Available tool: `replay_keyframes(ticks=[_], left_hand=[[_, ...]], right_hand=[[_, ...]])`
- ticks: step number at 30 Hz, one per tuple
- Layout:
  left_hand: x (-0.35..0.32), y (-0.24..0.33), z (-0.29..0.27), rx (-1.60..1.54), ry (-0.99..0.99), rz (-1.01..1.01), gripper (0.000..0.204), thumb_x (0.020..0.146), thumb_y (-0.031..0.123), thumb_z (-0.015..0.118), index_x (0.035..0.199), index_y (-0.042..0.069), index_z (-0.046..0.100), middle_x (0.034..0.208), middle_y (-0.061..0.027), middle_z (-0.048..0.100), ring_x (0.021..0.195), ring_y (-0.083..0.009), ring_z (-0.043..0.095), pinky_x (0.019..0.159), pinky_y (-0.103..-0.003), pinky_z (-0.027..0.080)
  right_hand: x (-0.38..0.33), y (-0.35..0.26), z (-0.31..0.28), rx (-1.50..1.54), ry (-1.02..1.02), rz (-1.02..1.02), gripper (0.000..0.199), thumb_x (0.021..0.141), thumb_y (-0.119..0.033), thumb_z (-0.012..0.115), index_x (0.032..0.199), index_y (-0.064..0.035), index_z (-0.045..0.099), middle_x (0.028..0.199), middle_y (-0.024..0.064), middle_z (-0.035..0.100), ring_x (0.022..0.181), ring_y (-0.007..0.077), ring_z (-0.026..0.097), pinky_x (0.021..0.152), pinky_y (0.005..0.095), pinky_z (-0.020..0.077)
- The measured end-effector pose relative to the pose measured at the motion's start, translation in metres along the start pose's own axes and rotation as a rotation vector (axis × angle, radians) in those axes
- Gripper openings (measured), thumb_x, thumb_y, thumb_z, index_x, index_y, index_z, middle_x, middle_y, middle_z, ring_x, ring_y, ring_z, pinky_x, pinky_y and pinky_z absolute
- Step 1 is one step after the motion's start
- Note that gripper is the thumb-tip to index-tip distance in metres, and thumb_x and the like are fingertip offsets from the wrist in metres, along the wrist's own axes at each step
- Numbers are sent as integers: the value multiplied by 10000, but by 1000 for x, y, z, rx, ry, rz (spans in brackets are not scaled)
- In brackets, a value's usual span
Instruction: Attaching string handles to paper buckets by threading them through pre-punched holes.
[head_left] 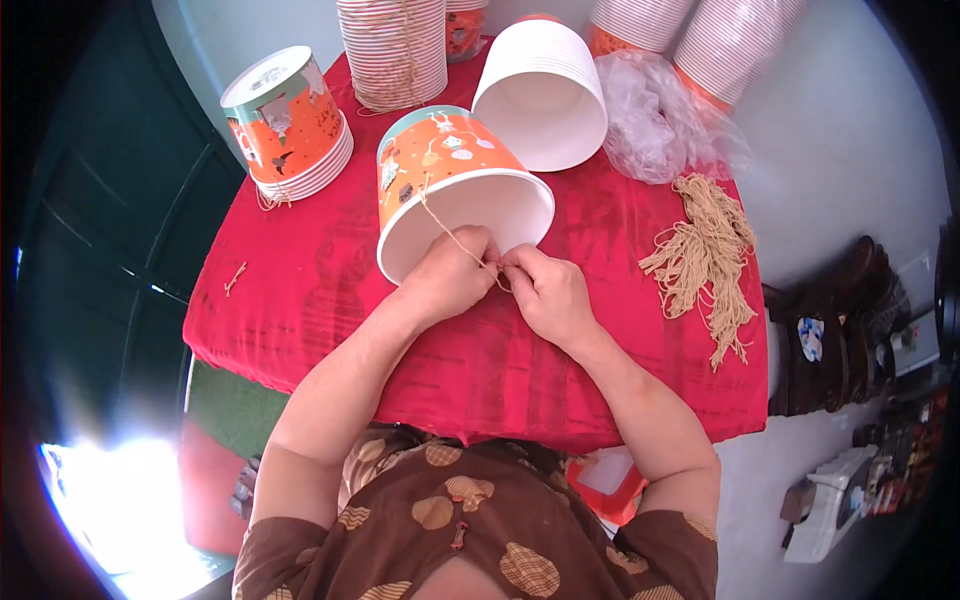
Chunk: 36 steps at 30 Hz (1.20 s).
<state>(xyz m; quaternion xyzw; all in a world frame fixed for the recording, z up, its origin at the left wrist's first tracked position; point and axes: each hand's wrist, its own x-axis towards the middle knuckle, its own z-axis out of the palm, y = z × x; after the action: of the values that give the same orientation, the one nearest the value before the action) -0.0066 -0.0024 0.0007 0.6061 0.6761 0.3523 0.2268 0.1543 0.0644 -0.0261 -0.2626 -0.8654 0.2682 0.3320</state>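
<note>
An orange patterned paper bucket (455, 150) lies tipped on the table with its white open mouth toward me. Tan string (440, 222) comes off the bucket's side near the rim and runs down to my fingers. My left hand (455, 270) is at the lower edge of the mouth, its fingers closed on the string. Close beside it, my right hand (550, 295) pinches the string too, and a small loop of it hangs below the fingertips. The fingers hide the exact shape of the string between the two hands.
A red cloth (290, 280) covers the table. Left stands an upturned bucket stack (290, 130); behind are a white bucket (545, 95), a string-wrapped stack (392, 50) and plastic-wrapped stacks (735, 45). Clear plastic (650, 120) and a string bundle (705, 250) lie right.
</note>
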Motion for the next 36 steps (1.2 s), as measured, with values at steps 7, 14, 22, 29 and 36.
replay_keyframes(ticks=[7, 14, 22, 29, 36], left_hand=[[1, -1, -1, -1, -3, -41, 104, 839, 62, 673, 843, -39, 651, 776, -144, 674, 724, -233, 640, 658, -361, 504], [0, -3, -1, -14, -28, -27, 126, 840, 78, 680, 814, -42, 655, 865, -145, 650, 797, -239, 631, 711, -353, 498], [0, -3, -2, -64, -42, -27, 101, 832, 70, 676, 827, -29, 653, 922, -136, 650, 853, -225, 634, 744, -330, 503], [-1, 2, -3, -71, -79, -58, 145, 800, 90, 716, 806, -35, 643, 882, -138, 656, 802, -216, 639, 707, -329, 511], [-1, 0, -1, -26, -30, -36, 120, 813, 77, 697, 792, -30, 645, 879, -138, 659, 799, -225, 641, 703, -339, 509]], right_hand=[[0, 2, 0, 54, 3, 19, 70, 889, -38, 596, 927, -2, 643, 767, 173, 682, 703, 309, 698, 608, 378, 523], [1, 2, -2, 88, -34, 84, 68, 895, -39, 596, 922, 2, 643, 747, 158, 681, 674, 256, 695, 602, 353, 518], [2, 1, -3, 104, -51, 129, 81, 895, -43, 596, 911, 18, 648, 734, 138, 688, 656, 193, 684, 597, 324, 512], [2, 2, 0, 150, -48, 166, 94, 888, -41, 599, 898, 32, 657, 744, 122, 704, 665, 159, 683, 601, 311, 516], [0, -2, 0, 81, -19, 127, 80, 874, -56, 621, 880, 13, 660, 739, 147, 696, 659, 210, 700, 588, 327, 517]])
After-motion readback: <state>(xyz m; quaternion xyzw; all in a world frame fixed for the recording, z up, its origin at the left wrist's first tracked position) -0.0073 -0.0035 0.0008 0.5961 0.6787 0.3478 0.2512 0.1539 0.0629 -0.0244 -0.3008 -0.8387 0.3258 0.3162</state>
